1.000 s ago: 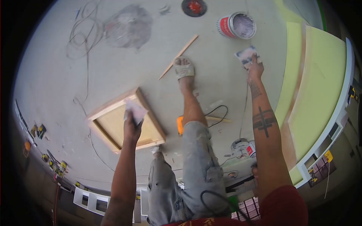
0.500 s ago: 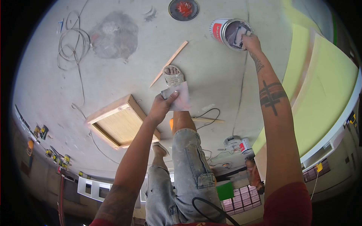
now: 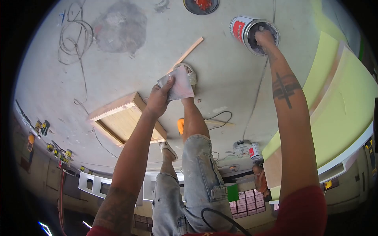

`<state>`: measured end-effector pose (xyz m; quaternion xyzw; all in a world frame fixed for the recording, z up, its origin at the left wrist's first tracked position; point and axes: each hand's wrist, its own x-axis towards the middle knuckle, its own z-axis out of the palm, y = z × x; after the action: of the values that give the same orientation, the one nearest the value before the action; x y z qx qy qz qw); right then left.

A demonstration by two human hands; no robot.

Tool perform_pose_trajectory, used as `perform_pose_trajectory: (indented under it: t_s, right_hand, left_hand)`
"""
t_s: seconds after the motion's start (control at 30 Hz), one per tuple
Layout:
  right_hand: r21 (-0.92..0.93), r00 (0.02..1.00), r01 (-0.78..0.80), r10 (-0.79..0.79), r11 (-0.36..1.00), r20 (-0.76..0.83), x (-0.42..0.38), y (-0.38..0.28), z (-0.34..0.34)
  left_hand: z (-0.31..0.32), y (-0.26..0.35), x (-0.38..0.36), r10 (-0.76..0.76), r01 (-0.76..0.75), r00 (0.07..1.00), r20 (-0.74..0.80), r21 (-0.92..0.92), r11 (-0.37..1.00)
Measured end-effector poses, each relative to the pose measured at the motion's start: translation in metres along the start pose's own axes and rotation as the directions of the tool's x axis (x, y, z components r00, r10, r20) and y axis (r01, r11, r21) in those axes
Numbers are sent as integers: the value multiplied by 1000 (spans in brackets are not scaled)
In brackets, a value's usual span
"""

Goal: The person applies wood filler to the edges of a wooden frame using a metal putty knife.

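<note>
My left hand (image 3: 158, 99) grips a thin, flat putty spreader (image 3: 182, 83), thumb on top. Pinkish-grey smears cover its face, which is held over my sandalled foot (image 3: 191, 74). At the upper right, a metal can (image 3: 238, 30) with a red and white label lies tilted, its mouth toward me. My right hand (image 3: 265, 38) reaches inside that mouth with fingers closed on a putty scraper, now mostly hidden by the hand and the rim. Grey putty coats the can's inner wall.
A wooden frame panel (image 3: 126, 122) and a wood strip (image 3: 191, 51) lie on the floor. A dark round lid (image 3: 193, 7) with red matter sits at the top. Coiled cable (image 3: 76, 49) lies left. Yellow-green panels (image 3: 338, 110) stand right. A person (image 3: 260, 179) is in the background.
My right hand has gone deeper into the can, and the scraper that showed there is now largely hidden. My left hand has raised the spreader slightly and turned its face more toward me.
</note>
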<state>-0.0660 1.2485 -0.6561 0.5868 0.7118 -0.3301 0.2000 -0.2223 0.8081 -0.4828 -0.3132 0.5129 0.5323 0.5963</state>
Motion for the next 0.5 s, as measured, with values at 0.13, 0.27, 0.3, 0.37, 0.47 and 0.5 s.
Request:
perform_pose_trajectory:
  t_s: [0.13,0.27,0.3,0.37,0.47,0.5]
  right_hand:
    - [-32,995,24,-27,999,-91,-3,-10,-2]
    - [-16,995,-91,90,996,-47,-20,-29,12]
    - [4,996,-75,76,997,-52,-27,-26,9]
    - [43,997,-40,43,998,-70,-45,-19,-6]
    - [100,994,30,-19,995,-110,-75,-16,-36]
    - [130,991,29,-12,991,-130,-86,-15,-45]
  left_hand:
    - [7,1,11,-19,18,999,41,22,1000]
    - [18,-4,15,-6,6,1000,25,-4,1000]
    - [21,-3,14,-4,4,1000,17,-13,1000]
    - [29,3,15,-23,23,1000,-2,-2,1000]
    - [46,11,29,-9,9,999,31,25,1000]
    - [53,15,36,1,-3,999,51,37,999]
